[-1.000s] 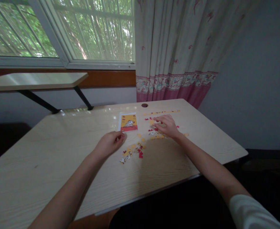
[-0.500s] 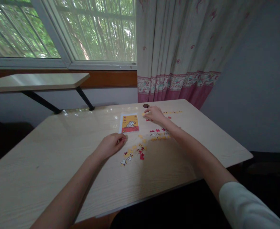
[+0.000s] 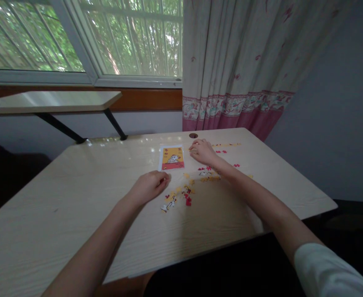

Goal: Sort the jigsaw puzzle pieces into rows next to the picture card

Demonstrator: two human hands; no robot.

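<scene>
My right hand [image 3: 203, 152] reaches over the far part of the table, fingers bent down onto a yellow jigsaw puzzle piece [image 3: 190, 149] that they mostly cover. My left hand [image 3: 150, 186] rests just below the picture card [image 3: 173, 158], its fingers curled together; anything inside them is hidden. The card shows a white cartoon animal on yellow and red. Loose yellow, red and white puzzle pieces [image 3: 188, 201] lie right of my left hand. More pieces [image 3: 209, 174] are grouped beside my right forearm, partly behind it.
A row of yellow pieces [image 3: 231, 144] lies along the far right of the table [image 3: 91, 214], with red pieces [image 3: 221, 152] nearer. A round cable hole [image 3: 193, 135] is near the back edge. A raised shelf [image 3: 51, 101] stands at the back left; a curtain [image 3: 231, 82] hangs behind.
The view has turned slightly left, so the scene sits further right. My right hand has drawn a little nearer, fingers still at the yellow piece. My left hand keeps its place below the card.
</scene>
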